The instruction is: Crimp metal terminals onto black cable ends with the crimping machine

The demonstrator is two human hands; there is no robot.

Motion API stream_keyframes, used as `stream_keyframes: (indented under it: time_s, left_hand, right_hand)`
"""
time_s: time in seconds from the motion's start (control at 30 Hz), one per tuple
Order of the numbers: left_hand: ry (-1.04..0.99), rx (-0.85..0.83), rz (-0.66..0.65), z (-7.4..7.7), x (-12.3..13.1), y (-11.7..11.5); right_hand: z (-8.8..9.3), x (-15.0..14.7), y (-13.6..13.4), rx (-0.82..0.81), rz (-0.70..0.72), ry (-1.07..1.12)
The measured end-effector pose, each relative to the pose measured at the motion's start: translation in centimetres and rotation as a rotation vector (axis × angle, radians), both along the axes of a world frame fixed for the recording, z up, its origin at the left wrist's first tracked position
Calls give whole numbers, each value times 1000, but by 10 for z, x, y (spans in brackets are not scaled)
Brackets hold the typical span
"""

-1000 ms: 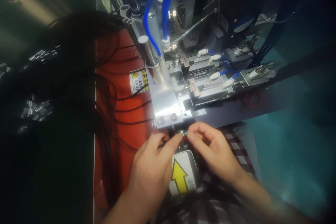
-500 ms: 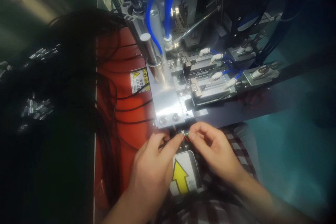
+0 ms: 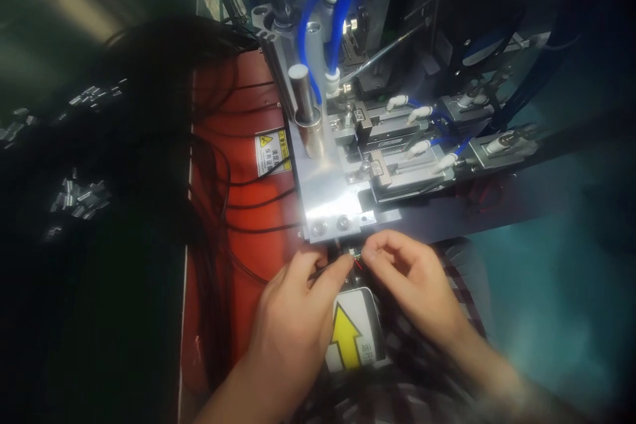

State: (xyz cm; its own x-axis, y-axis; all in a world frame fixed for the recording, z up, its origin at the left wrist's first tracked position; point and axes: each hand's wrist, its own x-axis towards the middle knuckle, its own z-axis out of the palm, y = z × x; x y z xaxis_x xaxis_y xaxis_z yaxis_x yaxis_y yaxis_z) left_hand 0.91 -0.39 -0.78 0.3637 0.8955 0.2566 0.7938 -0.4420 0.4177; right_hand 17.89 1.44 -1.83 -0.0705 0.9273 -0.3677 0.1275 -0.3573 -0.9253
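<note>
My left hand (image 3: 293,318) and my right hand (image 3: 415,285) meet fingertip to fingertip just below the machine's silver metal plate (image 3: 325,195). Both pinch a tiny connector (image 3: 354,254) with thin red wires, held at the plate's lower edge. The fingers of each hand are pressed together around it. Below the hands lies a white label with a yellow arrow (image 3: 354,338).
An orange machine panel (image 3: 248,172) with a warning sticker (image 3: 271,151) and black cables (image 3: 209,212) lies left. Blue air hoses (image 3: 322,20), a steel cylinder (image 3: 305,106) and clamp fixtures (image 3: 407,152) rise behind the plate. Small metal parts (image 3: 79,195) glint far left. Checked cloth lies under my right wrist.
The view has shifted slightly, so the machine sits further right in the frame. Both hands keep their pinch on the connector at the plate's edge.
</note>
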Motion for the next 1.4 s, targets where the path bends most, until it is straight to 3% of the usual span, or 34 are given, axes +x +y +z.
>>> stream_keyframes:
  time_s: [0.2, 0.37, 1.4]
  left_hand:
    - [2, -13, -5, 0, 0, -1]
    - [-7, -8, -13, 1, 0, -1]
    - [-2, 14, -4, 1, 2, 1]
  right_hand:
    - [-9, -3, -7, 229, -28, -113]
    - [-12, -4, -8, 283, -7, -136]
    - [-7, -8, -6, 168, -49, -92]
